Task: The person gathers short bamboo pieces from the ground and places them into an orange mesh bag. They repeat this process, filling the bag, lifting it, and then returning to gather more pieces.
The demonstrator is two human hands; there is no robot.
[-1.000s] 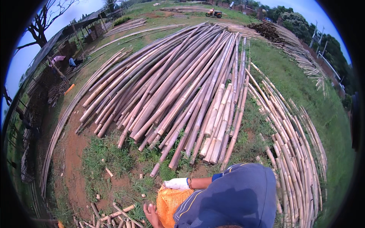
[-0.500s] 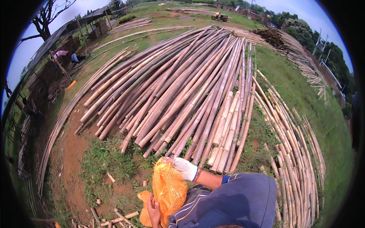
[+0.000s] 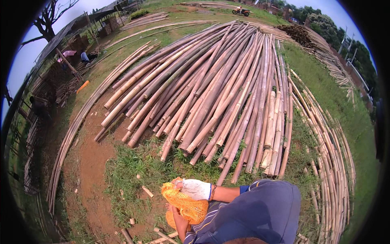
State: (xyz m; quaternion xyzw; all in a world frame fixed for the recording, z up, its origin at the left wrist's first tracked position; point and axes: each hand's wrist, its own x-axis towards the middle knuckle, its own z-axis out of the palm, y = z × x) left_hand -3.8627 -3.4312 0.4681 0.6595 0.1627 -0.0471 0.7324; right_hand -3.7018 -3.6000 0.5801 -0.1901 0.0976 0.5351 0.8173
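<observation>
Together, two hands [image 3: 196,189] (one gloved, one bare) hold one orange mesh sack [image 3: 191,208]; one motorcycle [image 3: 240,12] stands beyond.

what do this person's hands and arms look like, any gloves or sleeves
The right hand wears a white glove, blue-edged at the wrist. Above the bare forearm is a dark blue sleeve with a brighter blue cuff. The left hand looks ungloved.

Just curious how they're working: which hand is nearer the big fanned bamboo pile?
Right. The right hand, gloved, is short of the bamboo pile; the left hand is farther back, against the orange mesh bag.
</observation>
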